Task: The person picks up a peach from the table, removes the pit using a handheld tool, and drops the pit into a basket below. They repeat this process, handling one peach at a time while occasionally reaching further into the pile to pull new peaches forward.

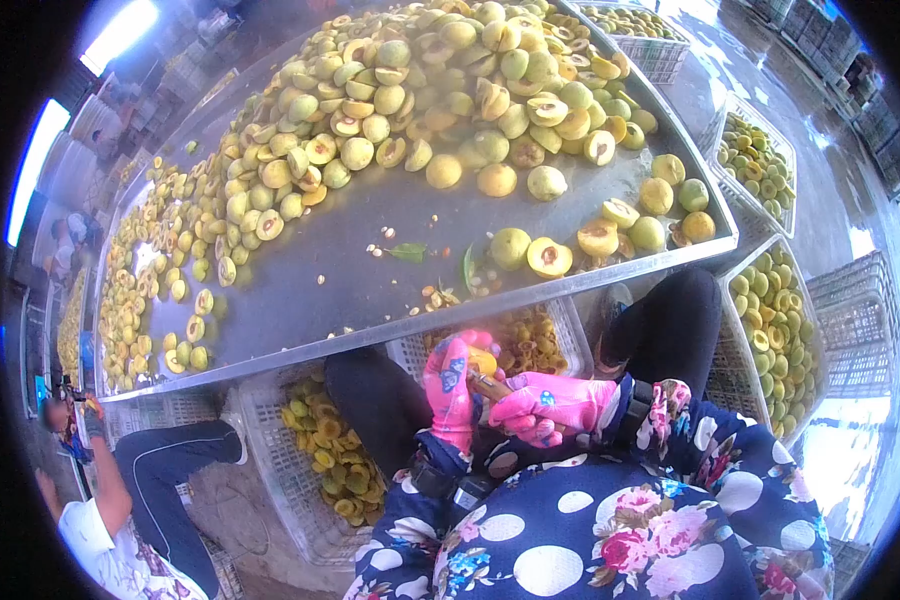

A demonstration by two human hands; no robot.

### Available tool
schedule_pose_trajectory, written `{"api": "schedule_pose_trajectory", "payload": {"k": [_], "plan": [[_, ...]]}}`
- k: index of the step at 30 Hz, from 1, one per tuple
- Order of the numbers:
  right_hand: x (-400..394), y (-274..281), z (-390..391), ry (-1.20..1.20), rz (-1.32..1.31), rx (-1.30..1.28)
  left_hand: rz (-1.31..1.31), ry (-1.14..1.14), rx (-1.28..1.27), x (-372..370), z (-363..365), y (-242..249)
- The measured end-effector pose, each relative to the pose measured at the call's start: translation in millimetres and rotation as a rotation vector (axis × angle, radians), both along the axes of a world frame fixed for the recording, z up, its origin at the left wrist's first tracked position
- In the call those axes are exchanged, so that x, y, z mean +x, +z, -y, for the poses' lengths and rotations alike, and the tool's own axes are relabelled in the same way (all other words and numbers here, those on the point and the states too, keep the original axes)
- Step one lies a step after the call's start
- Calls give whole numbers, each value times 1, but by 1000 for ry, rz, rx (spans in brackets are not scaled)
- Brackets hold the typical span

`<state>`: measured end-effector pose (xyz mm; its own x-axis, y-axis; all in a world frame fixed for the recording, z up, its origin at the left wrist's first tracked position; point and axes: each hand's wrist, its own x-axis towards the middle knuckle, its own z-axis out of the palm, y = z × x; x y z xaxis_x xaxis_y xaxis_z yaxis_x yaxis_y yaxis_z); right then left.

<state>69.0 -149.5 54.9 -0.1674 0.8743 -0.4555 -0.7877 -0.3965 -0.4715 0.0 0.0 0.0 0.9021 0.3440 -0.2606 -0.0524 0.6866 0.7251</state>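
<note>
My left hand (453, 385), in a pink glove, is closed around a yellow fruit piece (483, 360) just below the metal table's front edge. My right hand (550, 402), also in a pink glove, is closed on the wooden handle (489, 386) of a tool whose tip is at the fruit. The far end of the tool is hidden by the fruit and fingers. Under my hands, a white crate (572, 338) holds yellow fruit pieces. Above them, the metal table (360, 275) carries a large heap of green-yellow fruit, many of them halved.
A crate (288, 490) of fruit pieces stands by my left leg. Crates of fruit (810, 345) and stacked empty crates (850, 310) are on the right. A co-worker (120, 520) sits at the lower left. Green leaves (407, 252) and seeds lie on the table.
</note>
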Motion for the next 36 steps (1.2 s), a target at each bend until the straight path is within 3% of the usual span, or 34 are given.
{"api": "schedule_pose_trajectory", "payload": {"k": [5,8,11,12,15,17,19,20,23,25,27,29,31,33,36], "plan": [[-13,-3,10,-116,-140,3,-113,239,-198,6,28,15],[-11,4,2,-122,158,-1,-140,381,240,12,21,18],[-8,4,1,-215,534,-160,-161,594,412,3,-14,31],[-3,-12,5,-255,529,-135,-167,693,486,-3,-29,43],[9,-25,16,68,767,-245,-229,899,542,-46,-96,70],[10,-29,19,155,866,-330,-495,795,793,-82,-150,66],[16,-33,22,188,797,-340,-1156,183,1283,-101,-191,83],[18,-31,22,199,802,-351,-964,291,1562,-89,-190,87],[21,-40,22,192,794,-318,-569,241,1416,-20,-192,106],[21,-46,22,177,811,-313,-365,136,1430,51,-205,94],[25,-47,23,176,810,-341,-367,30,992,127,-182,106],[31,-49,31,133,790,-332,-239,-47,837,187,-182,77],[34,-71,39,132,759,-343,-722,-120,1198,255,-175,58],[40,-66,42,105,686,-369,-688,241,1621,287,-171,16],[49,-66,49,59,653,-378,-613,241,1456,294,-166,9]]}}
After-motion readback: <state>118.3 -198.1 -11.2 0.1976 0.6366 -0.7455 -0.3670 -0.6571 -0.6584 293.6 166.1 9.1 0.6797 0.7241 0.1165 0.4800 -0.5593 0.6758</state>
